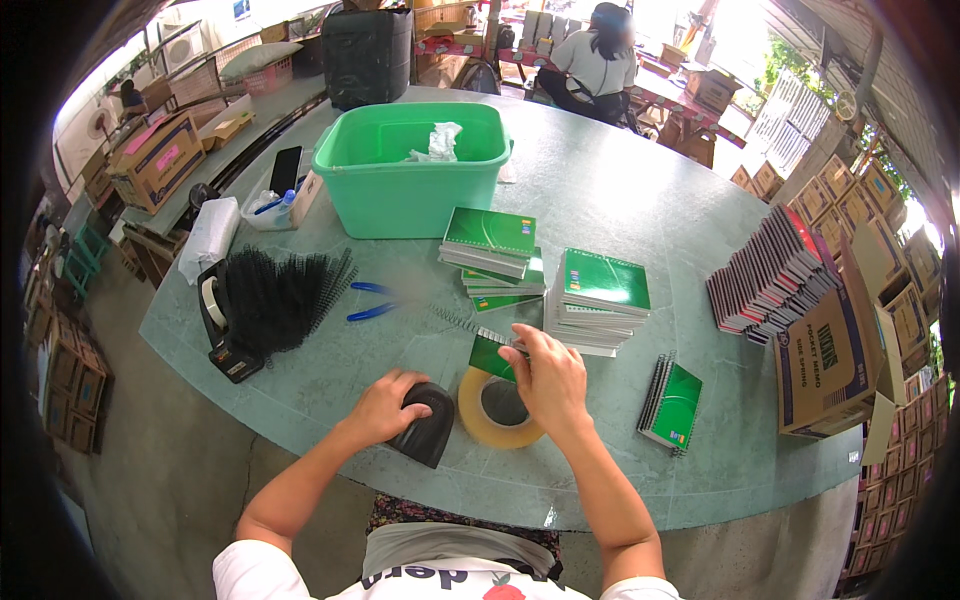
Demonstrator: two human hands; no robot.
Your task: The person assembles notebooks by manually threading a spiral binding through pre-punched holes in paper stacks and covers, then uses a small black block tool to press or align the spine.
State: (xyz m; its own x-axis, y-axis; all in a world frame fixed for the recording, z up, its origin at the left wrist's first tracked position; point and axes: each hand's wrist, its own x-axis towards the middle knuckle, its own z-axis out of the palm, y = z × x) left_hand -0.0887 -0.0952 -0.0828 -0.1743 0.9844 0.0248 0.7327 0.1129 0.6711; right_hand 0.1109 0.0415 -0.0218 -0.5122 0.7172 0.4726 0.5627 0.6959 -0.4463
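Note:
My left hand point(390, 405) lies curled over a black rounded block point(425, 430) at the table's near edge. In my right hand point(550, 380), between thumb and fingers, is a small green notebook point(488, 358), partly hidden by the hand. A black wire coil point(455, 318) sticks out from its top edge toward the far left. Under the notebook and right hand lies a wide roll of tape point(470, 430). Blue-handled pliers point(370, 302), their jaws blurred, rest beyond the left hand. Stacks of green notebooks point(600, 300) stand beyond the right hand, and coil-bound ones point(672, 402) lie to its right.
A green tub point(415, 195) stands at the back. Loose black coils point(285, 300) lie beside a tape dispenser point(212, 320) at left. Stacked notebooks point(765, 275) and an open carton point(835, 355) occupy the right. Another person point(597, 65) sits in the background.

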